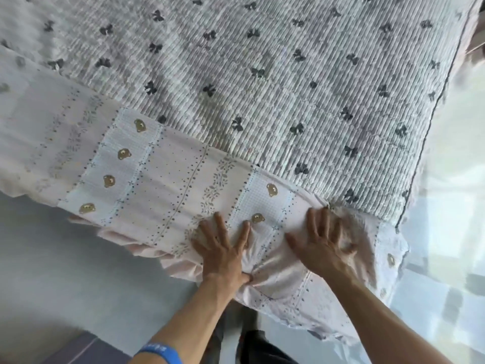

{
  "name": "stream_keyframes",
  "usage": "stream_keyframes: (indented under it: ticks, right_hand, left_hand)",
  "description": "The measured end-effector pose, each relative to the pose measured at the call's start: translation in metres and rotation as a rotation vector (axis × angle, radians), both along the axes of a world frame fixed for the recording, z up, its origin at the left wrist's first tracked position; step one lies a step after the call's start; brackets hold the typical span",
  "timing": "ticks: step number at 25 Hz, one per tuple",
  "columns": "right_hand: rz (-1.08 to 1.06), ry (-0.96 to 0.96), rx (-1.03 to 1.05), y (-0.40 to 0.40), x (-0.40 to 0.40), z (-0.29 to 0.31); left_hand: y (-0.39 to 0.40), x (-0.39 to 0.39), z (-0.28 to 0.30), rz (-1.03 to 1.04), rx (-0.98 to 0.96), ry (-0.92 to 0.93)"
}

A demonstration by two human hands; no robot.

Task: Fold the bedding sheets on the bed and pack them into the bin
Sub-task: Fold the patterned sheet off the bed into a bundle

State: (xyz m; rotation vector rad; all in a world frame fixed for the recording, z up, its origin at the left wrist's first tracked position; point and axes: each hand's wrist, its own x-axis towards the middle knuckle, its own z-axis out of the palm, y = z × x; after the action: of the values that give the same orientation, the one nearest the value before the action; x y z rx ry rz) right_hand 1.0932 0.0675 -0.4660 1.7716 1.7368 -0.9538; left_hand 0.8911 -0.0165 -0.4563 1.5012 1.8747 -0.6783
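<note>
A pale pink sheet (168,179) printed with bears, dots and leaf stripes lies along the bed's near edge, its frilled hem hanging over the side. A ribbed grey-white quilt (262,74) with dark bow prints covers the bed beyond it and overlaps the sheet's far edge. My left hand (223,253) lies flat on the sheet with fingers spread, the cloth bunched under its thumb. My right hand (322,245), also spread flat, presses the sheet close to the quilt's near corner. The bin is not in view.
Pale glossy floor (446,232) runs along the bed's right side and grey floor (65,271) lies at the lower left. A dark purple-grey object (84,350) sits at the bottom left. A blue wristband (160,352) is on my left forearm.
</note>
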Motion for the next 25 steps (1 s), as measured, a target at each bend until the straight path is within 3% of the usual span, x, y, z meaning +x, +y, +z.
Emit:
stream_keyframes:
  ticks: [6, 9, 11, 14, 15, 17, 19, 21, 23, 25]
  right_hand:
    - [0.200, -0.089, -0.013, 0.007, 0.002, -0.007]
    - [0.562, -0.047, 0.119, 0.028, 0.039, 0.013]
    - [0.727, 0.099, 0.151, 0.038, 0.086, 0.015]
    - [0.812, 0.101, 0.307, 0.044, 0.157, 0.013]
    - [0.832, 0.100, 0.265, 0.048, 0.174, 0.012]
    - [0.855, 0.111, 0.171, 0.055, 0.194, 0.013]
    - [0.969, 0.141, 0.231, 0.064, 0.209, 0.014]
    - [0.906, 0.258, 0.258, 0.069, 0.219, 0.016]
    - [0.658, 0.409, 0.255, 0.073, 0.236, 0.013]
    - [0.399, 0.416, 0.162, 0.084, 0.239, 0.015]
  left_hand:
    - [0.000, 0.007, -0.005, 0.070, -0.005, 0.039]
    - [0.008, 0.031, 0.003, 0.435, 0.055, -0.054]
    - [0.001, 0.086, 0.009, 0.661, 0.115, -0.096]
    - [-0.030, 0.220, 0.007, 0.711, 0.204, -0.100]
    - [-0.044, 0.258, 0.006, 0.731, 0.220, -0.108]
    - [-0.066, 0.306, 0.003, 0.742, 0.184, -0.129]
    - [-0.078, 0.331, -0.006, 0.833, 0.224, -0.130]
    - [-0.080, 0.343, -0.010, 0.927, 0.346, -0.170]
    - [-0.078, 0.353, -0.009, 1.093, 0.546, -0.149]
    - [-0.074, 0.357, -0.011, 1.346, 0.638, -0.087]
